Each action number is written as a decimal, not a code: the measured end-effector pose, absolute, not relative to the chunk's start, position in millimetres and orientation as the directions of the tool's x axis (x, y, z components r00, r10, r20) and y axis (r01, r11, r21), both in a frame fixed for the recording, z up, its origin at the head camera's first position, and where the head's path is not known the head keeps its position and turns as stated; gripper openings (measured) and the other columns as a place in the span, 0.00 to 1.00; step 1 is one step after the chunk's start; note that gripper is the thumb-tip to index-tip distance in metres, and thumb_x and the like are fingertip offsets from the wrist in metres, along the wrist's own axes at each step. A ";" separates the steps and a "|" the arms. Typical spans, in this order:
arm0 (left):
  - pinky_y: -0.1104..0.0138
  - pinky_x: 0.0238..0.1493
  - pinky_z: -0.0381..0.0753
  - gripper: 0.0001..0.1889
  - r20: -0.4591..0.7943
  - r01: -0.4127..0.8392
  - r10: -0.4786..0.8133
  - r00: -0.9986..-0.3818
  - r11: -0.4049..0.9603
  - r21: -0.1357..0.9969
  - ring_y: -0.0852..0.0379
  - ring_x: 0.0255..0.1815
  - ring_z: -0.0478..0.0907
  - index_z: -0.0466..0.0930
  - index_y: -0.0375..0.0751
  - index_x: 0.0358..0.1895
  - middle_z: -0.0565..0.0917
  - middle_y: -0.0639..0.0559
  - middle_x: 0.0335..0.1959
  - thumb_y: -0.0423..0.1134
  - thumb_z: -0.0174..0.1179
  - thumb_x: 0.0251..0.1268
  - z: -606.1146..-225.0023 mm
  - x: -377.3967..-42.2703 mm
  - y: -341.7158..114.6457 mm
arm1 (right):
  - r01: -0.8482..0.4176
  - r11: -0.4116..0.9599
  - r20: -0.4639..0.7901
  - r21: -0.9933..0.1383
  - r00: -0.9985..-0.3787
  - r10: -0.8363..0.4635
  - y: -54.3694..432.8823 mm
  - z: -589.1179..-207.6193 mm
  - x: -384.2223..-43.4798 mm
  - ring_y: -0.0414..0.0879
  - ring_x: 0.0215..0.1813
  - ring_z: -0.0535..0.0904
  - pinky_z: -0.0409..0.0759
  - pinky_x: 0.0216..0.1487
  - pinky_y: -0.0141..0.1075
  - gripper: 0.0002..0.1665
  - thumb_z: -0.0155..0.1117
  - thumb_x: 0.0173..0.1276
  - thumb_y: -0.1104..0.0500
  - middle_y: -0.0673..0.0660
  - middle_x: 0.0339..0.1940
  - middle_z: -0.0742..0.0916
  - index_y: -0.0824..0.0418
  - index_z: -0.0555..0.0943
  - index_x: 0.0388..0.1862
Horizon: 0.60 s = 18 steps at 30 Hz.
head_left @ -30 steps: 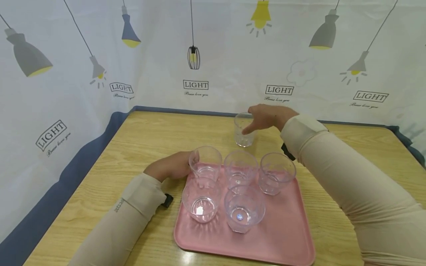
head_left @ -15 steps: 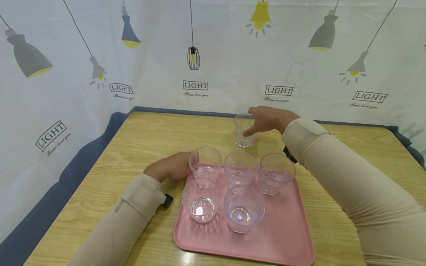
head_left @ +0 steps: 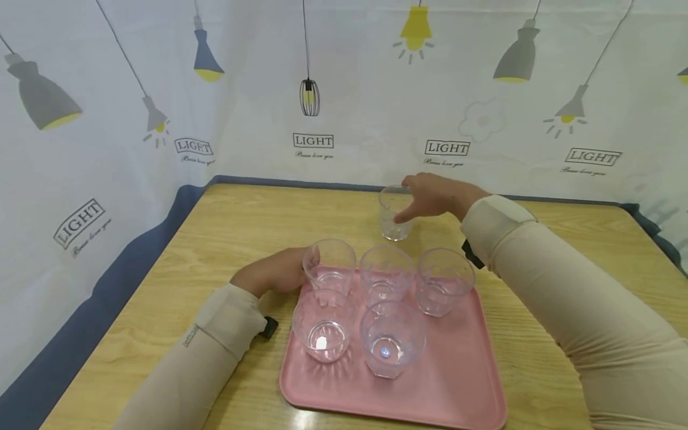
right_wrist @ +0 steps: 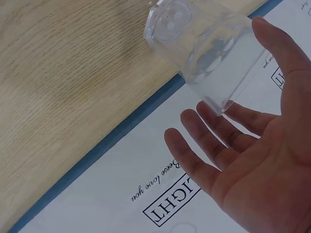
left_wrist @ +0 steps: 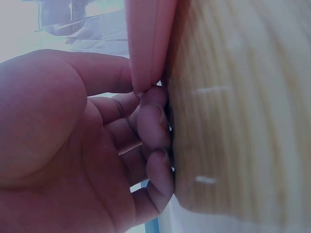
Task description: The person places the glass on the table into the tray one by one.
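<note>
Far back on the table, in the head view, a clear plastic cup [head_left: 388,222] appears upright. My right hand [head_left: 442,196] spans it from the right. In the right wrist view, my thumb meets one side of the cup [right_wrist: 209,53] near its rim, with my fingertips at the opposite side; whether its base touches the table is unclear. At the tray's far left corner my left hand [head_left: 282,269] pinches the pink tray [left_wrist: 148,43] by its edge, thumb above and curled fingers below. Several clear cups stand on the tray, including one [head_left: 329,334] at the left and one [head_left: 392,343] at the front middle.
The wooden table [head_left: 258,215] runs back to a white curtain [head_left: 355,77] printed with lamps, with a blue band along its bottom edge. One tray cup [head_left: 445,286] stands near the right edge, close to my right forearm.
The head view has tilted slightly, shifting the scene a little down and left. Both hands keep their places at the cup and the tray.
</note>
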<state>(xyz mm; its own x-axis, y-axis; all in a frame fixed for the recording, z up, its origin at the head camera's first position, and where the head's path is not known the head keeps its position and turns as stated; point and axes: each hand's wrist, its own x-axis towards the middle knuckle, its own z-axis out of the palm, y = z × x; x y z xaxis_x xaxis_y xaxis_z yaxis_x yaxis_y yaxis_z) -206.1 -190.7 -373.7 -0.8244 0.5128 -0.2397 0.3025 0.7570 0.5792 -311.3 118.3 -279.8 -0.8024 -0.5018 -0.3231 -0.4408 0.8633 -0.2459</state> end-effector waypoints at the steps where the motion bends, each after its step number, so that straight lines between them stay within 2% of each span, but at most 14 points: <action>1: 0.47 0.75 0.66 0.18 -0.242 0.299 0.512 -0.824 0.756 0.583 0.41 0.71 0.70 0.73 0.44 0.64 0.77 0.42 0.66 0.44 0.50 0.78 -374.2 -206.7 -190.1 | -0.445 0.859 -0.312 -0.254 -0.803 -0.508 120.6 -280.4 -311.6 0.67 0.76 0.61 0.61 0.77 0.58 0.54 0.69 0.65 0.42 0.72 0.75 0.68 0.73 0.57 0.76; 5: 0.47 0.75 0.66 0.17 -0.256 0.274 0.501 -0.827 0.757 0.594 0.43 0.71 0.70 0.74 0.44 0.62 0.78 0.43 0.66 0.45 0.51 0.77 -374.9 -206.9 -188.8 | -0.434 0.854 -0.268 -0.287 -0.820 -0.506 131.9 -283.8 -313.1 0.66 0.74 0.65 0.65 0.75 0.57 0.54 0.71 0.63 0.43 0.72 0.73 0.70 0.73 0.60 0.75; 12: 0.47 0.76 0.64 0.21 -0.246 0.295 0.505 -0.827 0.764 0.574 0.42 0.73 0.68 0.71 0.45 0.68 0.76 0.43 0.69 0.47 0.48 0.79 -375.0 -206.8 -189.7 | -0.361 0.839 -0.215 -0.407 -0.855 -0.472 152.7 -282.9 -309.6 0.66 0.72 0.68 0.69 0.71 0.60 0.54 0.72 0.62 0.43 0.72 0.71 0.71 0.70 0.58 0.75; 18: 0.48 0.76 0.64 0.21 -0.240 0.300 0.507 -0.828 0.761 0.575 0.43 0.73 0.69 0.71 0.47 0.69 0.76 0.44 0.69 0.47 0.49 0.79 -376.2 -207.5 -188.8 | -0.306 0.805 -0.175 -0.508 -0.878 -0.445 169.4 -279.9 -301.7 0.66 0.76 0.61 0.67 0.72 0.62 0.56 0.71 0.64 0.44 0.70 0.76 0.65 0.68 0.52 0.77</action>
